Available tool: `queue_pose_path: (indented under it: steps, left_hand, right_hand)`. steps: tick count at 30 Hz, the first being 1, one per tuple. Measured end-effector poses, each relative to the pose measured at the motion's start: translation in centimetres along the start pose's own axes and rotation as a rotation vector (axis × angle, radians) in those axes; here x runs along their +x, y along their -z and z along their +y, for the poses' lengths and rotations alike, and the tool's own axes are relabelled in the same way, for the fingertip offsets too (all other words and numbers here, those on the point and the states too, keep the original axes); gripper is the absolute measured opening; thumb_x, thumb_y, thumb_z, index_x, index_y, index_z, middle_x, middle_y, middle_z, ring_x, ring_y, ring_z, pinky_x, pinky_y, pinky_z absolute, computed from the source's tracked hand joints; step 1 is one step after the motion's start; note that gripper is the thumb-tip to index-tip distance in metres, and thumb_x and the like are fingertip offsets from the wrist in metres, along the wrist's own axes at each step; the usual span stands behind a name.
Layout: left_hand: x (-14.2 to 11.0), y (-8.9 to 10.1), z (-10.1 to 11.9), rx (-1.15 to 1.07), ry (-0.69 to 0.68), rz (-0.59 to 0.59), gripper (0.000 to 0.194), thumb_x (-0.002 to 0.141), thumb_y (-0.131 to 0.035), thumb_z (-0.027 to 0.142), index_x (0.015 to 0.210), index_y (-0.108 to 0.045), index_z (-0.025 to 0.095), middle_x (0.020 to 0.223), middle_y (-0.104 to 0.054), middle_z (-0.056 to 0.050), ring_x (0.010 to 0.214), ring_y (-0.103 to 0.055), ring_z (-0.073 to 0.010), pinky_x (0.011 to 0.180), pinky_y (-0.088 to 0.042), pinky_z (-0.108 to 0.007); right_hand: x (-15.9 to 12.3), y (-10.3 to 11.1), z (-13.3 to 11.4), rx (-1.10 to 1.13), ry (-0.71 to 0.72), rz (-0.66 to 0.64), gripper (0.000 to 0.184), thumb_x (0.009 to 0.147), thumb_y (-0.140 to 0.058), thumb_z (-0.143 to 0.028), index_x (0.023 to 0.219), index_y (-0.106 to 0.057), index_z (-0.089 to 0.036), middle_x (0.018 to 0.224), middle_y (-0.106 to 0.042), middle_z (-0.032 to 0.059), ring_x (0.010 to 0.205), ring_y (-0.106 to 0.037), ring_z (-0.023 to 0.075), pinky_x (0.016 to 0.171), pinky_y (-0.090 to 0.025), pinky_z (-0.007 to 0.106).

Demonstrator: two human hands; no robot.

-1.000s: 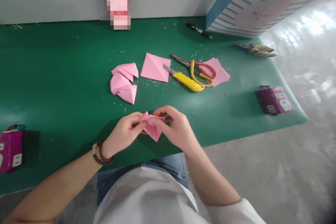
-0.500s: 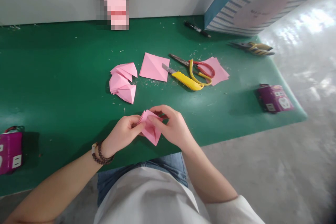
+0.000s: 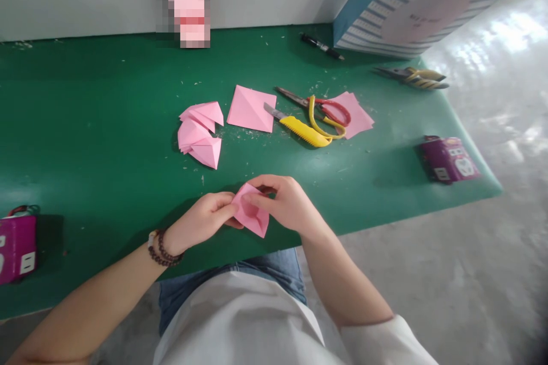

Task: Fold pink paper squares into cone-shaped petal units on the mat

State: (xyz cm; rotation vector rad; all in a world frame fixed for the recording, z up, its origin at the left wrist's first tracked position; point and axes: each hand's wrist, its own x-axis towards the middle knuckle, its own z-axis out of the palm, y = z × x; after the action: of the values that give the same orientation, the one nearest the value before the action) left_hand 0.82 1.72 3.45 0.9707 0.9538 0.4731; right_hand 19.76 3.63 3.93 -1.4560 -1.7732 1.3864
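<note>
Between my hands, above the front part of the green table, is a partly folded pink paper (image 3: 256, 222). My left hand (image 3: 208, 218) pinches its left corner between thumb and fingers. On the other side my right hand (image 3: 290, 203) grips the right edge, its thumb pressed on the paper's upper face and its fingers mostly hidden behind. Farther back lie several folded pink paper pieces (image 3: 200, 134), bunched in a curved cluster. To their right rests a flat pink square (image 3: 249, 109) with creases, the tip of a yellow-handled knife (image 3: 305, 130) over its right edge.
Scissors (image 3: 327, 111) with red and yellow handles lie partly over pink sheets (image 3: 358, 117). A black pen (image 3: 322, 47) and pliers (image 3: 413, 77) are farther back. Purple packs sit at the right (image 3: 449, 159) and left (image 3: 19, 245). A striped box (image 3: 398, 5) stands behind on the green table (image 3: 107, 102).
The pink paper between my hands has been spread and turned, showing a broader face than a second ago. Both hands keep hold of it. The things on the table have stayed put.
</note>
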Motion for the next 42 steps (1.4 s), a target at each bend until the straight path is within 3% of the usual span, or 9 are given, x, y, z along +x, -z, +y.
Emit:
queue_pose_path:
  steps: [7,12,17,22,26,35,38,42]
  left_hand:
    - [0.0,0.1,-0.1,-0.037,0.037,0.008,0.026,0.086,-0.060,0.037,0.086,-0.071,0.013,0.091,-0.071,-0.007,0.083,-0.070,-0.0193,0.081,-0.061,-0.034]
    - [0.1,0.1,-0.2,-0.059,0.046,0.025,0.023,0.084,-0.061,0.034,0.086,-0.071,0.013,0.088,-0.072,-0.006,0.081,-0.070,-0.0191,0.079,-0.061,-0.033]
    - [0.1,0.1,-0.2,-0.101,0.053,0.015,0.022,0.082,-0.062,0.032,0.088,-0.071,0.013,0.094,-0.073,-0.007,0.079,-0.070,-0.0185,0.079,-0.061,-0.033]
    - [-0.1,0.1,0.1,-0.119,0.040,-0.011,0.023,0.085,-0.058,0.030,0.093,-0.071,0.013,0.098,-0.072,-0.008,0.090,-0.069,-0.0206,0.083,-0.060,-0.032]
    - [-0.1,0.2,0.1,-0.107,0.035,-0.029,0.025,0.087,-0.058,0.034,0.094,-0.069,0.013,0.097,-0.071,-0.009,0.092,-0.069,-0.0218,0.085,-0.059,-0.034]
    - [0.1,0.2,-0.2,-0.044,0.016,-0.005,0.030,0.086,-0.064,0.042,0.092,-0.068,0.013,0.093,-0.070,-0.007,0.090,-0.069,-0.0198,0.084,-0.059,-0.032]
    - [0.1,0.2,-0.1,-0.039,0.016,0.037,0.026,0.085,-0.064,0.038,0.091,-0.067,0.013,0.092,-0.070,-0.006,0.090,-0.069,-0.0193,0.082,-0.059,-0.031]
    - [0.2,0.2,-0.1,0.003,-0.012,0.133,0.024,0.083,-0.062,0.033,0.095,-0.068,0.013,0.093,-0.071,-0.006,0.088,-0.068,-0.0194,0.078,-0.060,-0.032]
  right_hand:
    - [0.0,0.1,-0.2,-0.009,0.007,-0.023,0.006,0.079,-0.064,-0.020,0.080,-0.070,-0.020,0.074,-0.070,-0.0024,0.063,-0.060,0.0110,0.058,-0.048,0.022]
    - [-0.1,0.5,-0.3,0.024,0.123,-0.104,0.023,0.073,-0.055,-0.005,0.085,-0.067,-0.021,0.087,-0.069,-0.0017,0.077,-0.063,0.0119,0.069,-0.052,0.023]
    - [-0.2,0.6,-0.4,0.041,0.207,-0.114,0.031,0.072,-0.050,0.000,0.084,-0.068,-0.022,0.092,-0.067,0.0004,0.083,-0.064,0.0128,0.070,-0.052,0.024]
    - [-0.4,0.3,-0.7,-0.023,0.281,-0.061,0.034,0.068,-0.049,0.005,0.076,-0.069,-0.021,0.091,-0.068,0.0010,0.082,-0.064,0.0124,0.069,-0.051,0.023]
    - [-0.7,0.1,-0.8,-0.094,0.321,-0.025,0.028,0.073,-0.054,0.003,0.075,-0.069,-0.021,0.092,-0.068,0.0014,0.080,-0.064,0.0114,0.070,-0.052,0.022]
    - [-0.7,0.3,-0.6,-0.175,0.359,-0.049,0.031,0.074,-0.054,0.004,0.080,-0.069,-0.023,0.098,-0.068,0.0011,0.085,-0.066,0.0119,0.075,-0.054,0.023]
    - [-0.9,0.7,-0.8,-0.184,0.378,-0.080,0.035,0.073,-0.051,0.004,0.088,-0.069,-0.023,0.105,-0.067,0.0024,0.093,-0.066,0.0135,0.083,-0.055,0.026]
    - [-1.5,1.5,-1.5,-0.160,0.393,-0.109,0.047,0.076,-0.052,-0.002,0.117,-0.061,-0.024,0.119,-0.066,0.0047,0.112,-0.062,0.0183,0.095,-0.053,0.033]
